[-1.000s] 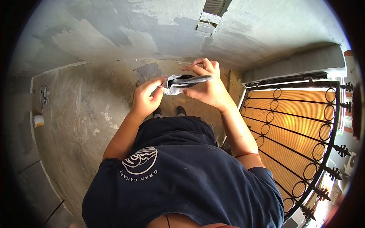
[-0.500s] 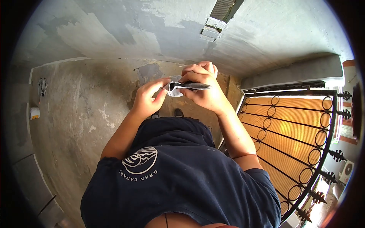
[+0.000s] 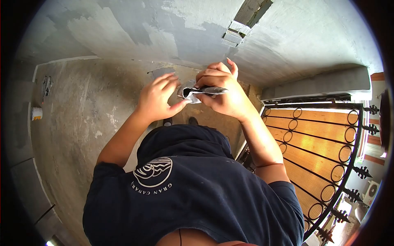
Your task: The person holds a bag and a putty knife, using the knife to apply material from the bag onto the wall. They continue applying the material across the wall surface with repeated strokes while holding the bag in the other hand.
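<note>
In front of my body, my right hand (image 3: pixel 226 91) grips a small grey-white packet (image 3: pixel 191 98), its thumb and fingers pinching the side. The mouth of the packet gapes toward me and shows a dark inside. Out to the right of the mouth, a flattened dark-and-silver part of it sticks across my palm. My left hand (image 3: pixel 157 97) is open just left of the packet, fingers spread and slightly blurred. Its thumb tip reaches close to the packet's lower edge.
A patchy grey wall (image 3: pixel 143 30) rises ahead, with a slotted opening (image 3: pixel 248 16) in it. On the right stands a black iron gate (image 3: pixel 356 143) backed with orange ribbed sheet. A white tub (image 3: pixel 37 113) sits at the left on the stained concrete floor (image 3: pixel 90 106).
My left hand has let go of the packet's left edge and moved a little left, its fingers spreading. My right hand keeps its grip, with one finger now raised.
</note>
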A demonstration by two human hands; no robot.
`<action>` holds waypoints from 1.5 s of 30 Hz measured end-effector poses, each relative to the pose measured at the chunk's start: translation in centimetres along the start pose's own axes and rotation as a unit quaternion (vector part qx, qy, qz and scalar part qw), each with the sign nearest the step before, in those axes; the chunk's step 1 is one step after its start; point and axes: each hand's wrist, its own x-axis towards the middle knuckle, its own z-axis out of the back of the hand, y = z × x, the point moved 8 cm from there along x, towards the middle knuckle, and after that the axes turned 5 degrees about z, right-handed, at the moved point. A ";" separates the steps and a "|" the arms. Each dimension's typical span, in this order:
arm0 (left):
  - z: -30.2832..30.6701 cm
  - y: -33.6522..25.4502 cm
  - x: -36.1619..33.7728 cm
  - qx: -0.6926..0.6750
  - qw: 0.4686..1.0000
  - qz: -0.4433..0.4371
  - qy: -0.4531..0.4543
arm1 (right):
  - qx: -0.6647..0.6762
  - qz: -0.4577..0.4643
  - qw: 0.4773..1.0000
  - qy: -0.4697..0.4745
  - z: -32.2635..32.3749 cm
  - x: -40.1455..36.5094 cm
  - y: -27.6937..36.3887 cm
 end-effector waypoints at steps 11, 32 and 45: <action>-3.0 1.6 0.9 -0.022 0.982 0.039 0.181 | 0.002 0.037 0.998 0.054 -0.9 1.7 1.1; -4.0 0.6 -1.4 -0.011 0.994 -0.021 0.103 | 0.081 -0.048 0.995 -0.013 2.2 -1.0 1.8; -6.1 1.2 -1.9 0.011 0.990 0.029 0.134 | 0.179 -0.127 0.969 -0.110 3.2 -3.4 -0.1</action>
